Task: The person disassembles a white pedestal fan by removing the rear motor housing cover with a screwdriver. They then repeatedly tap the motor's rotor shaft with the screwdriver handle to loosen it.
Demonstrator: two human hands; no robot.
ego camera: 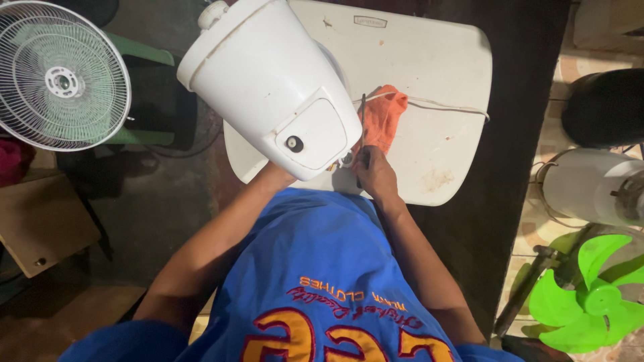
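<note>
A large white plastic fan housing (268, 80) with a round black knob on a small square panel is tilted up over a white tray-like table (429, 60). My left hand is hidden under the housing and props it up; only the wrist (272, 179) shows. My right hand (374, 173) is closed around a thin dark tool (363, 124), a screwdriver by its look, whose tip points at the housing's lower edge. An orange cloth (384, 117) lies on the table just behind the tool, and a white cord (443, 106) runs across the table to the right.
A white wire fan grille (60, 77) stands at the far left above a green chair. A brown board (40, 221) lies at lower left. At right are a black round object (604, 107), a white motor housing (590, 188) and a green fan blade (590, 291).
</note>
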